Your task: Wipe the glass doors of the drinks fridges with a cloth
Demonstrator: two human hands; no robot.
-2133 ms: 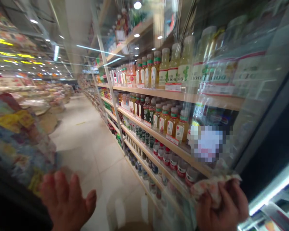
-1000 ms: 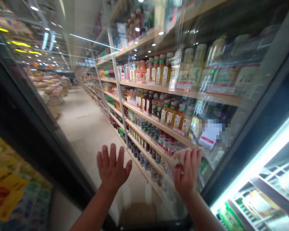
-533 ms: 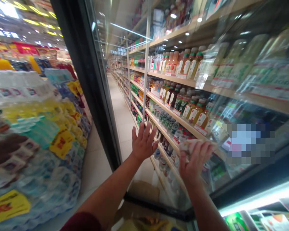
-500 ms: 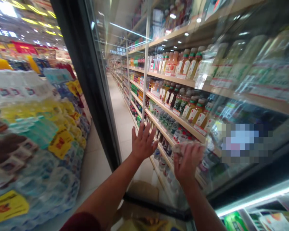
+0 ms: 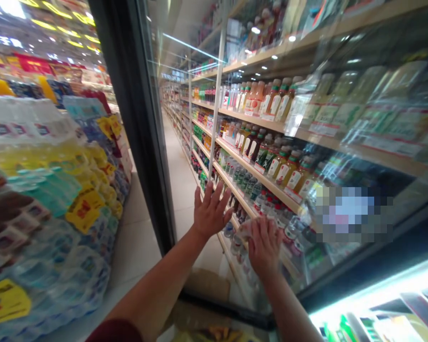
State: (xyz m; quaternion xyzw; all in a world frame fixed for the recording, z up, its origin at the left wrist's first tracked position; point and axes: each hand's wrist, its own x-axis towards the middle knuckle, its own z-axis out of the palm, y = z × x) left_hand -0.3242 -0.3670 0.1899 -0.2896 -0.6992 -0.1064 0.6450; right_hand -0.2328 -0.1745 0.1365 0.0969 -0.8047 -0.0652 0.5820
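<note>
A tall glass door (image 5: 180, 190) with a black frame (image 5: 142, 133) stands at an angle in front of me. My left hand (image 5: 211, 213) lies against the pane with its fingers spread, holding nothing. To its right, my right hand (image 5: 266, 244) presses a pale, crumpled cloth (image 5: 245, 230) onto the glass. Part of the cloth is hidden under the fingers. Shelves of bottled drinks (image 5: 288, 173) show in the pane, along with bright reflections.
Shrink-wrapped drink packs (image 5: 50, 199) are stacked on the left, bearing yellow price signs (image 5: 84, 209). Tiled floor (image 5: 135, 237) runs between them and the door. At the lower right, a lit cooler shelf holds packaged goods (image 5: 395, 327).
My right hand has moved left and a little down across the pane with the cloth. The left hand stays in nearly the same place.
</note>
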